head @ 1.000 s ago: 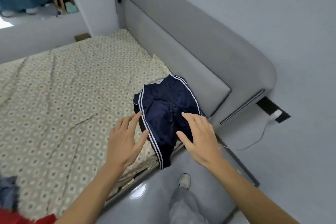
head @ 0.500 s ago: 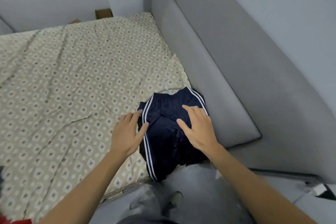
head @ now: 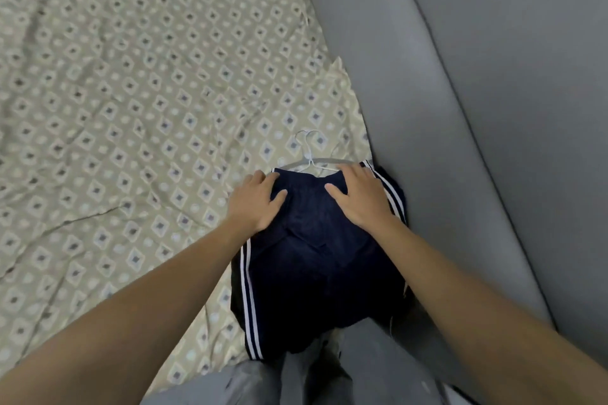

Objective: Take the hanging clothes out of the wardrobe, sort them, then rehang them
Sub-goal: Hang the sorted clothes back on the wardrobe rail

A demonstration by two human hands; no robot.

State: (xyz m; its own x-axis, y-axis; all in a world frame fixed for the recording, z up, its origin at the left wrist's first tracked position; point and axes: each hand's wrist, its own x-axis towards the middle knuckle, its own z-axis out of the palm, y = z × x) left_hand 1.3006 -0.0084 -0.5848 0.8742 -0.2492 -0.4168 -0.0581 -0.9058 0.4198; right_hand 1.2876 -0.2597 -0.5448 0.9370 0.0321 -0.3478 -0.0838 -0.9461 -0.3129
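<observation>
A: One garment on the bed: navy track trousers (head: 316,260), two white stripes down each outer seam. Location?

B: Near corner of the bed, on the patterned bedsheet (head: 131,108), right edge lying against the grey padded headboard (head: 411,108). The lower end hangs over the bed's near edge, just above the person's grey-clad legs (head: 329,378).

A: Long axis?

B: Runs from the near bed edge away from the person, roughly parallel to the headboard. Waistband end is the far end; the leg end points toward the person. The fabric is bunched and creased in the middle.

A: Hangers?

B: White hangers (head: 311,154), hooks sticking out past the waistband onto the sheet, pointing away from the person. Two hooks seem to show; the exact count cannot be told. The bar lies crosswise to the trousers' long axis, mostly under the waistband.

A: Left hand?

B: Left hand (head: 256,200) flat on the left upper corner of the trousers, fingers spread and straight, fingertips at the waistband's left end, thumb lying on the dark cloth. Pressing, not gripping.

A: Right hand?

B: Right hand (head: 358,197) flat on the right upper part, fingers extended and reaching the waistband beside the right-hand stripes, thumb splayed inward. Also pressing, nothing pinched.

A: Gap between hands?

B: Apart, with bare waistband and dark cloth between the two thumbs.
</observation>
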